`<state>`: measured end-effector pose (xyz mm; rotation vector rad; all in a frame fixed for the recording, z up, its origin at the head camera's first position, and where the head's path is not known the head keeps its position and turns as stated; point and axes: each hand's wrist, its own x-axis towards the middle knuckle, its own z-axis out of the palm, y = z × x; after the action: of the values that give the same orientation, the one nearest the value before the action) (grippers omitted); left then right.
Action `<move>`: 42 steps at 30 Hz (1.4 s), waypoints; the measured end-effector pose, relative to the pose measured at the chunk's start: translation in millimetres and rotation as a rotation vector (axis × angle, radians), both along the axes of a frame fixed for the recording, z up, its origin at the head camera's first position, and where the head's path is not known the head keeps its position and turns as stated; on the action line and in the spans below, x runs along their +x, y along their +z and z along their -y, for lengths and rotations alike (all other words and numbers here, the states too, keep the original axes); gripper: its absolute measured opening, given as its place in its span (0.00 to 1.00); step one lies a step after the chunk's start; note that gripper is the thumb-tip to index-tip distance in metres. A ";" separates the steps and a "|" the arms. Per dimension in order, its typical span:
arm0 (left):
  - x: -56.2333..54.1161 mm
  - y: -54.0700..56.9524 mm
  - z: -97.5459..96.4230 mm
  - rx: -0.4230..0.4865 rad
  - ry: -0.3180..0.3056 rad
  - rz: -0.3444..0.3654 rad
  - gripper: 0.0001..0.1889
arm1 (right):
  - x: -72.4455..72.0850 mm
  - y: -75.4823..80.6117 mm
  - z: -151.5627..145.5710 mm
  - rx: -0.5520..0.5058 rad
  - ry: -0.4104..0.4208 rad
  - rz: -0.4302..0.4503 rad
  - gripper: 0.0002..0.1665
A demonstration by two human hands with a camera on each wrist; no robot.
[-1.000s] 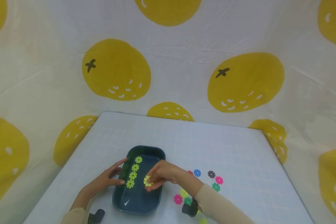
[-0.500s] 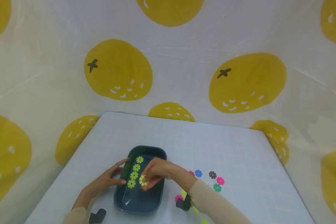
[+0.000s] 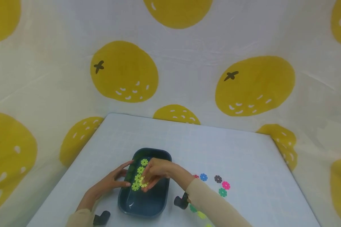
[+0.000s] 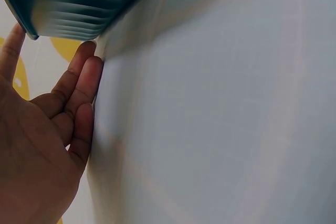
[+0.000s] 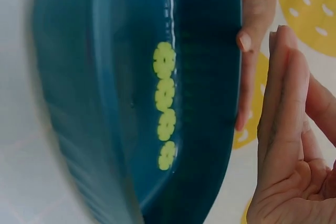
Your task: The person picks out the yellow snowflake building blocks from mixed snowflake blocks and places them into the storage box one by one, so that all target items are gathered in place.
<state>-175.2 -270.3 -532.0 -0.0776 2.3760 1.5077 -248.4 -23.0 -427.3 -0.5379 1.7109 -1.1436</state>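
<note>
A dark blue-green tray (image 3: 147,205) holds a row of several yellow-green notched discs (image 5: 165,94) along its left side. Over the tray floor, my right hand (image 3: 157,168) pinches another yellow-green notched disc (image 3: 143,182) between thumb and fingers, right beside that row. The held disc does not show in the right wrist view, where the right hand (image 5: 294,145) appears at the right edge. At the tray's left rim my left hand (image 3: 112,181) rests with thumb and fingers spread. In the left wrist view the fingers (image 4: 86,82) reach under the ribbed outer wall.
Right of the tray, loose notched discs lie on the white table (image 3: 244,157), among them a blue disc (image 3: 203,177), a black disc (image 3: 218,179), a pink disc (image 3: 225,185) and a green disc (image 3: 223,192). The right forearm partly covers others. A curtain with yellow fruit prints (image 3: 125,71) hangs behind.
My right hand has moved left across the tray with the pinched disc, up to the row. The left hand stays at the rim. The whole head view has shifted slightly.
</note>
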 end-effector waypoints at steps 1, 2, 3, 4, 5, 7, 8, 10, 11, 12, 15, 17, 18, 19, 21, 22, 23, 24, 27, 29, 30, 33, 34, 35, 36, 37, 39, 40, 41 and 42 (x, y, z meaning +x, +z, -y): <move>0.1 -0.2 0.3 0.002 -0.001 -0.002 0.48 | -0.8 0.0 2.1 -0.003 0.013 -0.007 0.08; 0.4 -0.1 0.4 0.005 0.000 -0.003 0.48 | -1.9 0.2 4.5 -0.003 0.022 -0.007 0.08; 0.5 -0.1 0.6 0.009 0.000 -0.004 0.48 | -3.2 0.4 7.0 -0.006 0.032 -0.007 0.07; 0.5 -0.1 0.8 0.011 0.003 -0.005 0.48 | -4.4 0.3 9.4 -0.004 0.041 -0.007 0.07; 0.6 -0.1 0.9 0.014 0.004 -0.007 0.48 | -5.8 0.2 11.8 -0.003 0.050 -0.012 0.06; 0.5 0.1 1.0 0.020 0.005 -0.007 0.48 | -8.8 -0.5 16.5 0.003 0.062 -0.012 0.05; 0.3 0.1 0.9 0.019 0.007 -0.009 0.49 | -10.8 -0.8 18.7 0.005 0.068 -0.006 0.05; -0.3 -0.3 0.9 0.024 0.007 -0.011 0.49 | -14.4 -1.9 22.5 0.014 0.082 -0.004 0.06; -0.7 -0.8 0.7 0.025 0.005 -0.013 0.49 | -16.3 -2.6 24.1 0.015 0.087 -0.002 0.06; -1.1 -1.4 0.5 0.026 0.002 -0.014 0.49 | -18.1 -3.5 25.8 0.016 0.089 0.004 0.07; -1.3 -3.0 1.5 0.031 -0.009 -0.021 0.49 | -22.6 -7.0 31.8 0.023 0.095 0.007 0.07; -1.4 -4.3 1.5 0.029 -0.021 -0.026 0.48 | -24.3 -11.5 34.2 0.022 0.096 0.012 0.08; -1.5 -5.0 1.5 0.031 -0.024 -0.027 0.48 | -24.9 -14.3 35.0 0.024 0.098 0.012 0.08; -1.3 -5.3 1.3 0.032 -0.026 -0.028 0.48 | -25.1 -17.0 35.7 0.026 0.098 0.015 0.08; -1.4 -6.3 1.3 0.037 -0.032 -0.034 0.48 | -25.5 -22.7 37.0 0.028 0.099 0.019 0.07; -1.1 -6.1 1.4 0.041 -0.034 -0.035 0.48 | -25.7 -25.3 37.8 0.027 0.099 0.023 0.07; -0.9 -5.8 1.8 0.044 -0.036 -0.037 0.48 | -25.9 -27.6 39.0 0.027 0.100 0.029 0.07; -0.6 -5.4 2.1 0.049 -0.037 -0.041 0.48 | -26.2 -29.2 40.4 0.027 0.101 0.028 0.07; 0.4 -3.5 4.5 0.052 -0.045 -0.054 0.48 | -27.4 -32.3 45.4 0.029 0.106 0.030 0.07; 0.3 -2.5 4.1 0.055 -0.048 -0.057 0.48 | -28.3 -32.9 46.3 0.031 0.107 0.031 0.08; 0.2 -2.4 4.0 0.055 -0.049 -0.058 0.47 | -28.7 -32.8 46.8 0.032 0.112 0.026 0.08; 0.2 -1.6 3.7 0.056 -0.051 -0.053 0.47 | -29.1 -32.1 47.4 0.038 0.115 0.042 0.08; 0.3 -1.3 3.7 0.057 -0.051 -0.052 0.47 | -29.1 -31.8 47.2 0.039 0.117 0.046 0.08; 0.3 -1.5 3.9 0.057 -0.051 -0.052 0.47 | -29.0 -31.7 47.0 0.042 0.119 0.050 0.09; 0.4 -1.6 4.0 0.057 -0.051 -0.055 0.47 | -28.9 -32.0 46.7 0.046 0.116 0.057 0.09; 0.4 -1.7 4.2 0.057 -0.051 -0.057 0.47 | -28.7 -32.5 46.4 0.049 0.112 0.065 0.09; 0.9 -1.7 4.8 0.056 -0.051 -0.061 0.47 | -28.4 -33.5 45.8 0.056 0.114 0.068 0.08; 1.0 -1.8 5.0 0.056 -0.049 -0.061 0.47 | -28.6 -34.3 45.6 0.060 0.117 0.069 0.08; 1.0 -1.8 5.1 0.056 -0.048 -0.063 0.47 | -28.7 -35.4 45.8 0.068 0.120 0.075 0.08; 1.1 -1.8 5.1 0.057 -0.048 -0.062 0.47 | -28.9 -36.7 46.2 0.072 0.127 0.074 0.08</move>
<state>-174.2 -275.5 -533.8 0.0397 2.3634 1.5758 -277.3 -69.2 -464.0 -0.5450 1.6239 -0.9958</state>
